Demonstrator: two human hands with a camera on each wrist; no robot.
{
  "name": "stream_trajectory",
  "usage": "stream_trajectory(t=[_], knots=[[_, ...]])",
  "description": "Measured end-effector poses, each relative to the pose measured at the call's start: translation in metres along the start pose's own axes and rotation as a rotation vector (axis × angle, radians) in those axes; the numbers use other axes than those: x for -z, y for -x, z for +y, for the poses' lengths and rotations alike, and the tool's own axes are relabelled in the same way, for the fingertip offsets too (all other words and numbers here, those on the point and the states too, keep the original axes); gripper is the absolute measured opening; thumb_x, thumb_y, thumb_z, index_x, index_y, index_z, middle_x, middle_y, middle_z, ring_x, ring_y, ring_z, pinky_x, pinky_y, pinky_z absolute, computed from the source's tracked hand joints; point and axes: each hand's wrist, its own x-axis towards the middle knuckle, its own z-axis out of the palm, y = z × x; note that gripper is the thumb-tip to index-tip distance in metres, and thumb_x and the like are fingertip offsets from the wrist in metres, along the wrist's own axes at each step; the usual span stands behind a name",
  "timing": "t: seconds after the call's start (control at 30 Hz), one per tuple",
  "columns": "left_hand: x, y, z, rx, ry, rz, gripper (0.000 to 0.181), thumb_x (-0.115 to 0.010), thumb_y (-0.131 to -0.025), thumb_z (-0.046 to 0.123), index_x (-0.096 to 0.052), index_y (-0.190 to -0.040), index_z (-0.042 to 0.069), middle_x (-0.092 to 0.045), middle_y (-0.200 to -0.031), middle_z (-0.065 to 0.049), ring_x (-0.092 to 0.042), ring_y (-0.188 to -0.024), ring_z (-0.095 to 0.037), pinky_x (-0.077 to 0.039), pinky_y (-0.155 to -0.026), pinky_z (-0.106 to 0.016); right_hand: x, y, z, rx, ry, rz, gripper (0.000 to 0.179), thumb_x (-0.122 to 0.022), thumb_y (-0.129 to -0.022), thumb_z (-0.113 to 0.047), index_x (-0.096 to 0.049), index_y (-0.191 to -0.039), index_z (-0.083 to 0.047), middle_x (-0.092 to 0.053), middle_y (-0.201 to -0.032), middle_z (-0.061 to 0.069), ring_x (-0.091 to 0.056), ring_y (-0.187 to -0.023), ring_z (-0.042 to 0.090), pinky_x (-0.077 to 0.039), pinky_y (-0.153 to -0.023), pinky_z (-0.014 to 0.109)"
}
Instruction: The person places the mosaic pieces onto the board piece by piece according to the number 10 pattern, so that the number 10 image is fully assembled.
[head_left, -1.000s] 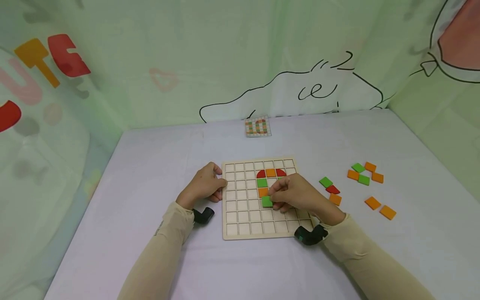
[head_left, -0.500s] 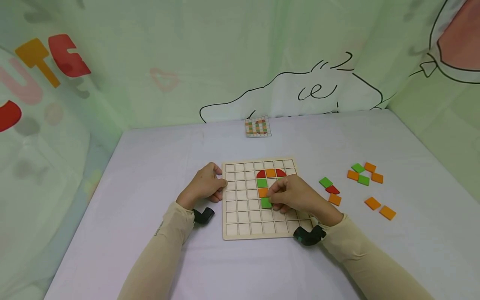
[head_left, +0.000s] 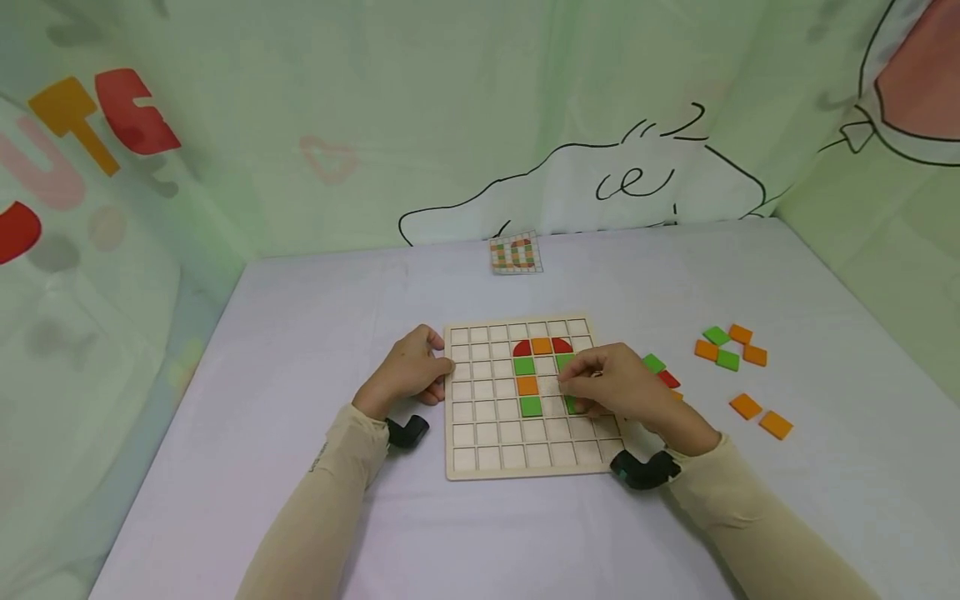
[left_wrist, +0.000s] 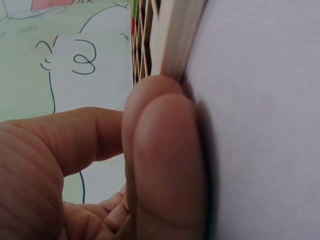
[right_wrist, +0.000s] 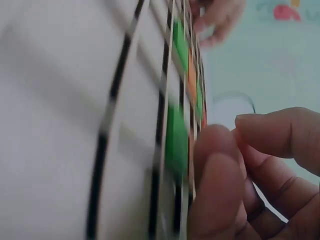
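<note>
A green backdrop (head_left: 465,108) with red and orange letters (head_left: 72,108) hangs behind a white-covered table (head_left: 337,292)

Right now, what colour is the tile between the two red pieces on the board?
Orange; that tile shows best in the head view.

One board (head_left: 486,410), one card (head_left: 516,253), ten loose tiles (head_left: 707,350).

The left hand (head_left: 405,367) blocks the left edge of the board (head_left: 465,435), and the right hand (head_left: 622,387) covers some squares on the right side. There is room to slide between the board and the picture card (head_left: 516,254), but loose tiles (head_left: 727,361) lie in the way on the right.
</note>
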Motion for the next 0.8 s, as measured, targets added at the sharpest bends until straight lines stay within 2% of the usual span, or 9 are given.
stream_trajectory(t=[0.13, 0.23, 0.4, 0.53, 0.8], knots=[[-0.001, -0.001, 0.001, 0.004, 0.004, -0.002, 0.033, -0.064, -0.096, 0.006, -0.047, -0.124, 0.002, -0.064, -0.081, -0.016, -0.065, -0.052, -0.017, -0.060, -0.048, -0.028, 0.027, 0.008, 0.017, -0.030, 0.077, 0.098, 0.021, -0.072, -0.096, -0.016, -0.071, -0.109, 0.001, -0.063, -0.075, 0.007, -0.058, -0.061, 0.018, -0.050, -0.050, 0.026], [-0.001, -0.001, -0.001, 0.006, -0.001, -0.001, 0.032, -0.064, -0.097, 0.006, -0.047, -0.124, 0.002, -0.064, -0.079, -0.016, -0.065, -0.052, -0.017, -0.060, -0.049, -0.029, 0.047, 0.012, 0.031, -0.068, 0.102, 0.158, 0.026, -0.070, -0.097, -0.018, -0.069, -0.114, 0.002, -0.060, -0.069, 0.005, -0.055, -0.060, 0.018, -0.048, -0.050, 0.026], [0.000, -0.003, -0.005, -0.002, -0.014, 0.006, 0.032, -0.063, -0.097, 0.007, -0.047, -0.124, 0.002, -0.065, -0.076, -0.015, -0.065, -0.051, -0.018, -0.061, -0.050, -0.029, 0.071, 0.018, 0.049, -0.113, 0.120, 0.219, 0.034, -0.071, -0.097, -0.022, -0.067, -0.121, 0.002, -0.064, -0.076, 0.002, -0.055, -0.062, 0.014, -0.048, -0.052, 0.025], [0.000, -0.003, -0.006, -0.010, -0.013, 0.002, 0.032, -0.063, -0.098, 0.007, -0.047, -0.125, 0.002, -0.065, -0.078, -0.015, -0.066, -0.052, -0.018, -0.061, -0.050, -0.030, 0.081, 0.023, 0.056, -0.127, 0.185, 0.238, 0.038, -0.073, -0.096, -0.024, -0.067, -0.121, 0.003, -0.065, -0.082, 0.000, -0.054, -0.066, 0.013, -0.048, -0.055, 0.025], [0.000, -0.004, -0.004, -0.006, -0.004, -0.006, 0.032, -0.063, -0.097, 0.007, -0.047, -0.124, 0.002, -0.065, -0.078, -0.016, -0.066, -0.052, -0.018, -0.061, -0.050, -0.030, 0.084, 0.042, 0.062, -0.187, 0.362, 0.185, 0.049, -0.081, -0.089, -0.041, -0.064, -0.114, -0.001, -0.055, -0.077, 0.000, -0.053, -0.072, 0.018, -0.043, -0.059, 0.028]])
